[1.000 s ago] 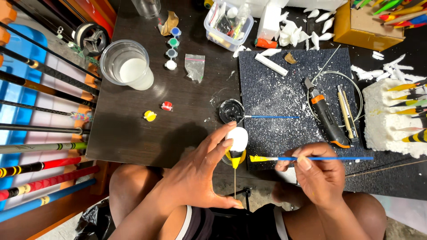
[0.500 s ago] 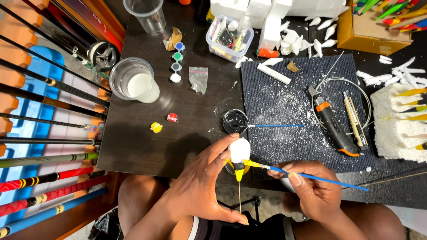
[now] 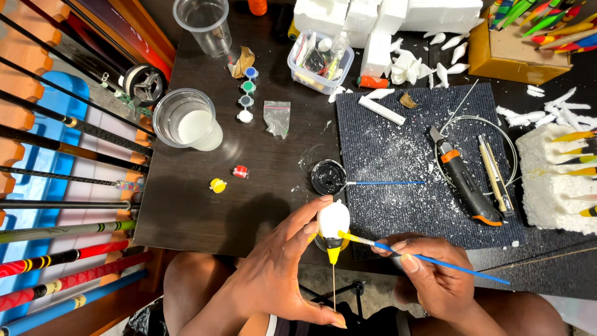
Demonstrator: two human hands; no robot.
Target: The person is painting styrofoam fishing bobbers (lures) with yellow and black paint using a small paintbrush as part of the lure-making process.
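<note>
Left hand (image 3: 283,267) pinches the white-and-yellow float (image 3: 333,227), long axis upright; right hand (image 3: 435,277), pinching the blue brush (image 3: 435,258), lies just right of the float, tip touching

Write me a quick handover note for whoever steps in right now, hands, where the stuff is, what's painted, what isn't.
Left hand holds the white foam float by its thin stick, over the table's near edge.
Right hand holds the blue-handled brush, yellow tip on the float's lower part.
Done: the float's bottom is yellow. Left: the upper part is bare white.
Black paint pot sits open on the table, a second brush resting in it.
</note>
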